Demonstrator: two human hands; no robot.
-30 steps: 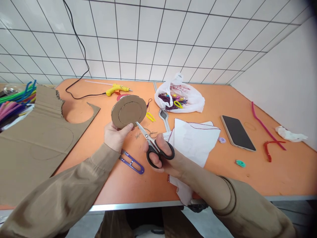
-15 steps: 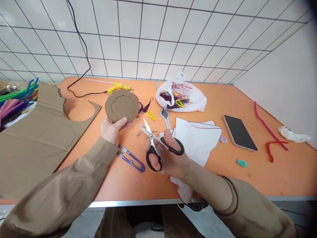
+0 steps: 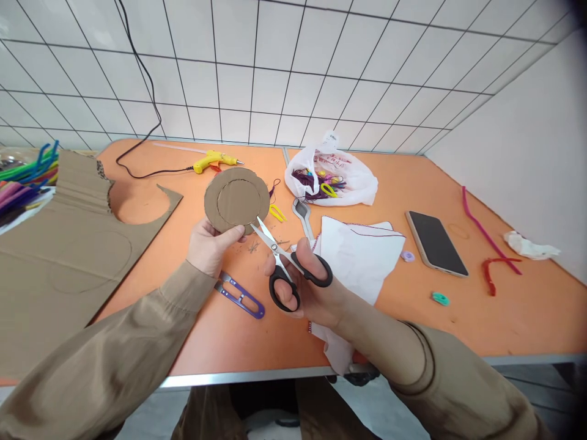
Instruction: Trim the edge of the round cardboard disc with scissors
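Between the thumb and fingers of my left hand (image 3: 208, 245) is a round cardboard disc (image 3: 236, 198), held up by its lower edge. A smaller circle is marked inside its rim. My right hand (image 3: 312, 287) has its fingers through the black handles of a pair of scissors (image 3: 275, 247). The blades are parted, and their tips lie at the disc's lower right edge; whether they touch the cardboard I cannot tell. Below the disc, purple thread snips (image 3: 241, 297) lie on the orange table (image 3: 220, 348).
At left lies a large cardboard sheet (image 3: 59, 250) with a curved cut-out, beside colourful pipe cleaners (image 3: 27, 189). Behind are a yellow glue gun (image 3: 215, 161) with its cord and a white plastic bag (image 3: 353, 180). A white cloth (image 3: 358, 256) and a phone (image 3: 436, 243) lie at right.
The disc in my left hand has moved right, closer to the scissors. The scissors' blade tips have come to the disc's lower edge, still parted. The whole view has shifted slightly.
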